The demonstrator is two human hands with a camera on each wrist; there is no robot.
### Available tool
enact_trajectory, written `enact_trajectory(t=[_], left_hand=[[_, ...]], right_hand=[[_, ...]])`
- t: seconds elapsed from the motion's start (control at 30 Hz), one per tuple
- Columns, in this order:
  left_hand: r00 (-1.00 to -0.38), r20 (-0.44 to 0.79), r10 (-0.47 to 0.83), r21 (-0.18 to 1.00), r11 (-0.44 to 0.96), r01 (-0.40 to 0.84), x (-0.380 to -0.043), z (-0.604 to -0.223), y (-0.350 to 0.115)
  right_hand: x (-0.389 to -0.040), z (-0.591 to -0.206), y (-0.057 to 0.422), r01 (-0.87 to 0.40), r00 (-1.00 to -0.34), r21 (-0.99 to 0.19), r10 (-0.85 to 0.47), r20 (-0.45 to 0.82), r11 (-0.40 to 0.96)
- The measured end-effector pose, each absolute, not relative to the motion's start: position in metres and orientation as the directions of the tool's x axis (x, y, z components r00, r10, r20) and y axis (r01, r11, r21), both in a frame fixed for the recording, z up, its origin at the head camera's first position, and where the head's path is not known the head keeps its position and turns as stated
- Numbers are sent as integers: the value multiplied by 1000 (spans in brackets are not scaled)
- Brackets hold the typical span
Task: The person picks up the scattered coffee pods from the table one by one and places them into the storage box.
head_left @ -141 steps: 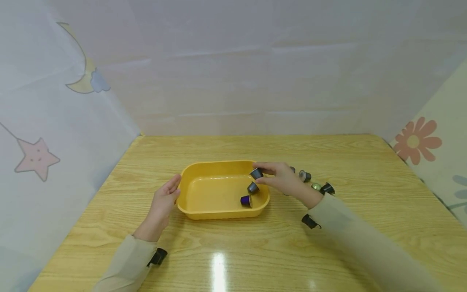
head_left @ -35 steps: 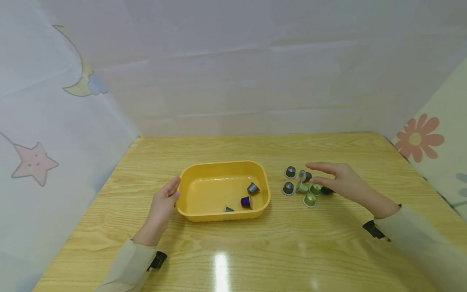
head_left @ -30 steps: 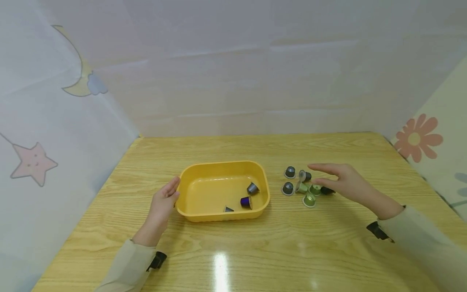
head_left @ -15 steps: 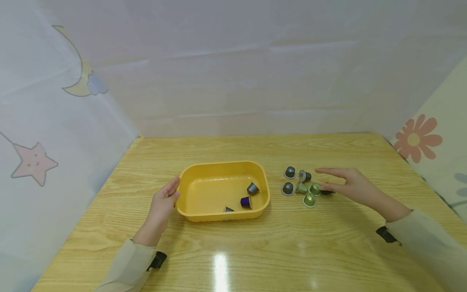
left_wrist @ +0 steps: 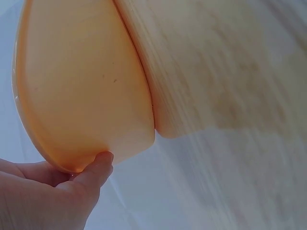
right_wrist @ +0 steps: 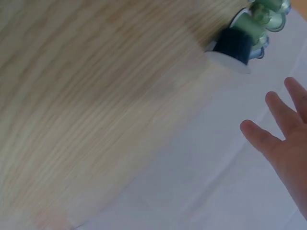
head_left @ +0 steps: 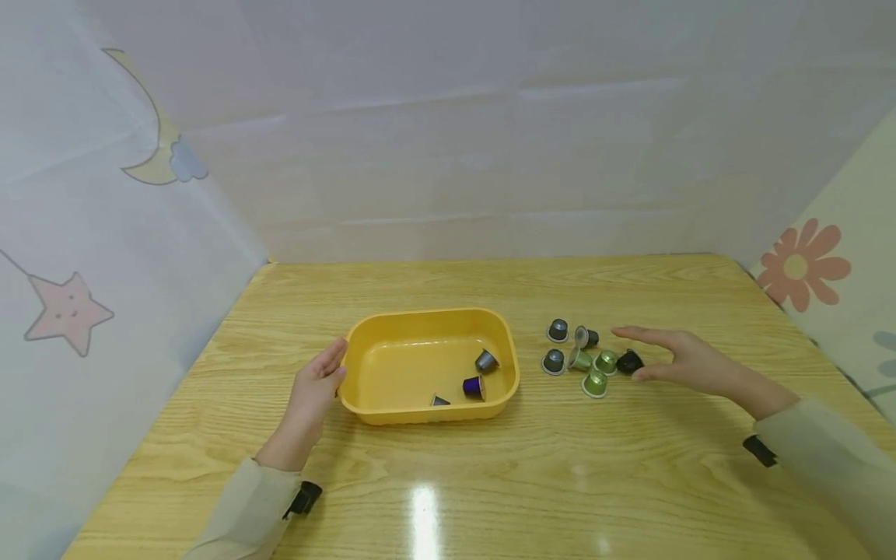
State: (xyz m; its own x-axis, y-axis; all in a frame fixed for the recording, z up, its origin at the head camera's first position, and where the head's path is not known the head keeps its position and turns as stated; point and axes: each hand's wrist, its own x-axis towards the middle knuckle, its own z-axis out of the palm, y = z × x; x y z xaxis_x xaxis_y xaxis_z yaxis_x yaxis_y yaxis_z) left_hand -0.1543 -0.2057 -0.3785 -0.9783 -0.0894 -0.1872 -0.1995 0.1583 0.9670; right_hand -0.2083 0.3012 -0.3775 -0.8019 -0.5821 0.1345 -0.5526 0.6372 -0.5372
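My left hand rests against the left end of a yellow tray, fingers fairly straight; the left wrist view has its thumb on the tray's outer wall. Inside the tray lie a grey coffee capsule, a purple capsule and another grey one, partly hidden by the front wall. My right hand is spread beside a black capsule, thumb and fingers apart, holding nothing. In the right wrist view, that black capsule appears apart from the fingertips.
Left of the black capsule, green capsules and grey capsules form a loose cluster on the wooden table. A pale cloth wall stands behind the table's far edge.
Earlier my right hand held a grey capsule over the tray; that capsule now lies inside. The hand has since shifted right, from near a grey capsule to the black one. My left hand stays.
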Motion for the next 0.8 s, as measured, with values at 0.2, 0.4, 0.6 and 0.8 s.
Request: enact_trajectory(t=[0.2, 0.4, 0.6, 0.8], left_hand=[[-978, -187, -87, 967, 160, -199, -154, -379, -205], [-978, -190, -87, 966, 161, -202, -155, -378, -205], [-978, -190, -83, 966, 160, -201, -154, -378, -206], [-980, -184, -77, 967, 163, -194, -154, -378, -205]], right_hand=[[-219, -387, 313, -547, -789, -556, -608, 93, 626], [-225, -394, 324, -488, -793, -626, -609, 26, 608], [-230, -400, 329, -504, -789, -604, -613, 32, 617], [-238, -406, 332, -460, -795, -616, -606, -36, 640]])
